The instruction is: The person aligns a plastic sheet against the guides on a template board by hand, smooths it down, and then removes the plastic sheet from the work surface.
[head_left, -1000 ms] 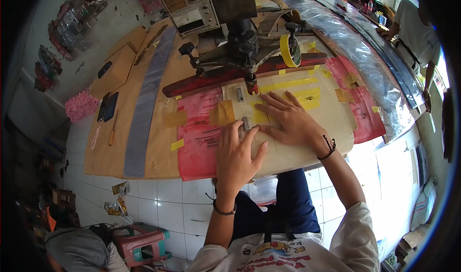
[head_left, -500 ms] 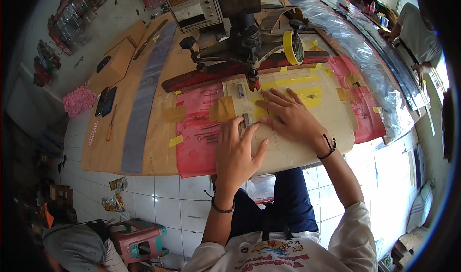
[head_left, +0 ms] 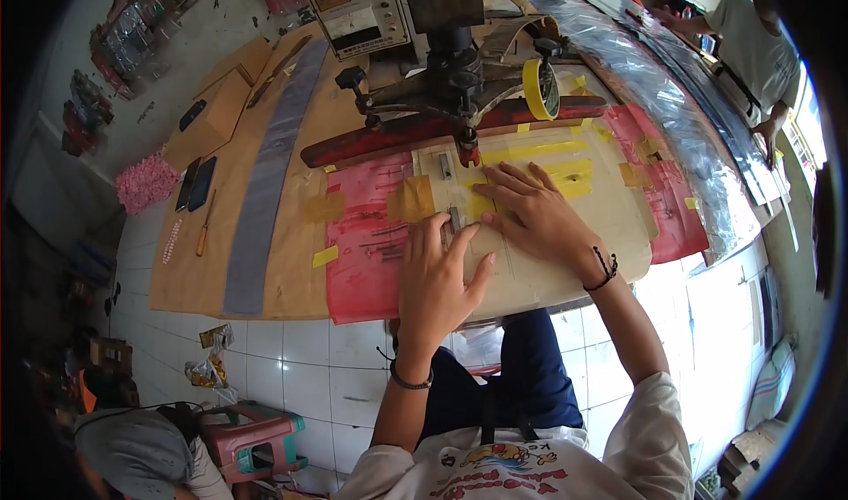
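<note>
My left hand (head_left: 439,279) rests at the near edge of the beige sheet (head_left: 574,275), fingers apart. Two of its fingertips lie on either side of a small metal bar (head_left: 456,218); whether they touch it I cannot tell. My right hand (head_left: 543,217) is spread flat on the same sheet, partly over yellow tape strips (head_left: 574,166). A second small metal bar (head_left: 445,166) lies farther back. Just behind my hands, the red forked tip (head_left: 468,153) of the machine hangs over the sheet. Under the beige sheet's left side shows a red sheet (head_left: 362,275) with brown tape.
A machine (head_left: 455,67) with a control box (head_left: 358,14) stands at the back, a yellow tape roll (head_left: 533,89) hanging on its arm. On the table's left are a grey strip (head_left: 265,208), phones (head_left: 201,184) and a screwdriver (head_left: 206,226). Another person (head_left: 751,54) stands right; one sits lower left.
My hands keep nearly the same place and pose. At the right, the other person has shifted, with an arm now reaching farther over the table. The view has moved very slightly.
</note>
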A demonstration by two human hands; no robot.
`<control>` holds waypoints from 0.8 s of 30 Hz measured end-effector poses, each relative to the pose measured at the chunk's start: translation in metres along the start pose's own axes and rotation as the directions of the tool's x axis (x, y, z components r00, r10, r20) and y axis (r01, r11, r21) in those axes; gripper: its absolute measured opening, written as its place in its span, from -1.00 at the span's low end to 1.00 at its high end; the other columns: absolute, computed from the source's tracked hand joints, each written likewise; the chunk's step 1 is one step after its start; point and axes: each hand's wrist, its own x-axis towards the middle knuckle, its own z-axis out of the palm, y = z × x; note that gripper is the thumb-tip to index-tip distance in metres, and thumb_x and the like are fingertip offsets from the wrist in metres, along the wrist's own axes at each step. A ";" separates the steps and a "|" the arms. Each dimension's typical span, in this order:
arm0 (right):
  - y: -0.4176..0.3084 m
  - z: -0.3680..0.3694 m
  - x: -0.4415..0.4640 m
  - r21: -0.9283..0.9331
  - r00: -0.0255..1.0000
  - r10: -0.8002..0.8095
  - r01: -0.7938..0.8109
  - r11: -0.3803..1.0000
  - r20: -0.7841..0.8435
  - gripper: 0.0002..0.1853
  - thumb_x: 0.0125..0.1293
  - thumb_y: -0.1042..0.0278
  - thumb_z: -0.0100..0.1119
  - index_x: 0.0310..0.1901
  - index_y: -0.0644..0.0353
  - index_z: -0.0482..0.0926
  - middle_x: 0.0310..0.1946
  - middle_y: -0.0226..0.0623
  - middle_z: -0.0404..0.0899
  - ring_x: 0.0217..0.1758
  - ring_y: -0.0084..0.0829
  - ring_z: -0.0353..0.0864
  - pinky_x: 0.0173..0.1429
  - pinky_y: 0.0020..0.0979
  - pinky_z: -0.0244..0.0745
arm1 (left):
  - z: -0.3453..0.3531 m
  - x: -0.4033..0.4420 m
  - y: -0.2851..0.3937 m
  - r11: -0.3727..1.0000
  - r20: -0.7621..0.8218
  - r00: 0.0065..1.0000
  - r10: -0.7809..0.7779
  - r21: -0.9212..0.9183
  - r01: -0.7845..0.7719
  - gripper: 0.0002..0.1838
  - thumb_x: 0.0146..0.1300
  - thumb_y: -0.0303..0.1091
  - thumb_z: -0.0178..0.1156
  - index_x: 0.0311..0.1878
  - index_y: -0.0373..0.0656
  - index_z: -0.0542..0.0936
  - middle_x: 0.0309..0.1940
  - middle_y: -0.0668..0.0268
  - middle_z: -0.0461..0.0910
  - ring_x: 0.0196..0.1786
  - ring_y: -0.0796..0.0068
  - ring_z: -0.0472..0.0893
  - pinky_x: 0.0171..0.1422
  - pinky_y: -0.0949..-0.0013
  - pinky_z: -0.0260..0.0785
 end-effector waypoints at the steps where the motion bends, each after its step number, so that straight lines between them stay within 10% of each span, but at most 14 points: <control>1: 0.000 0.001 0.000 0.000 1.000 0.004 -0.004 1.000 -0.002 -0.48 0.64 -0.07 0.10 0.43 0.06 0.62 0.59 -0.13 0.42 0.73 -0.10 0.24 0.79 0.16 -0.05 | 0.000 0.000 0.000 1.000 0.001 1.000 -0.002 0.002 0.002 -0.52 0.38 -0.08 0.39 0.24 -0.16 0.66 0.19 0.03 0.45 0.26 -0.06 0.51 0.34 -0.06 0.40; 24: 0.005 0.008 0.000 0.015 0.999 -0.004 0.005 1.000 -0.041 -0.55 0.59 0.13 0.13 0.40 0.04 0.61 0.57 -0.16 0.44 0.70 -0.08 0.28 0.78 0.18 -0.03 | -0.005 -0.003 -0.005 0.998 0.030 0.999 0.040 -0.045 -0.039 -0.45 0.33 0.00 0.43 0.27 -0.11 0.67 0.24 0.01 0.44 0.29 -0.06 0.48 0.42 -0.06 0.35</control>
